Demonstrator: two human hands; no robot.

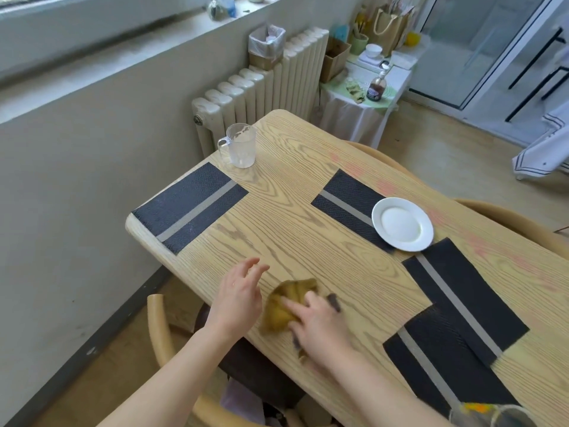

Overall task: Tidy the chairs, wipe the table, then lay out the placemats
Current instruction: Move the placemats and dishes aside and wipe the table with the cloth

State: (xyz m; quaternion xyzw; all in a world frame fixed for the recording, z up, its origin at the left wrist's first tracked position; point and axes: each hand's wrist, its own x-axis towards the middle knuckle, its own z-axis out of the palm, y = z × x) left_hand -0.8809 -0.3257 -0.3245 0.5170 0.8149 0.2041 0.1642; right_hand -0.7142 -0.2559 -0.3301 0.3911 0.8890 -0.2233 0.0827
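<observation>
Cloth (289, 306) is pressed onto the table (292, 195) near its front edge by the right hand (320, 331), laid flat on it — left hand (238, 298) is held splayed just beside it, nothing gripped.

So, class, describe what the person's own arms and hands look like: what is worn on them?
The left hand and right hand are bare: no gloves. The left forearm and right forearm are uncovered to the picture's edge, with no sleeve, watch or bracelet in view. No ring shows on the left hand; the right is too blurred to tell.
</observation>
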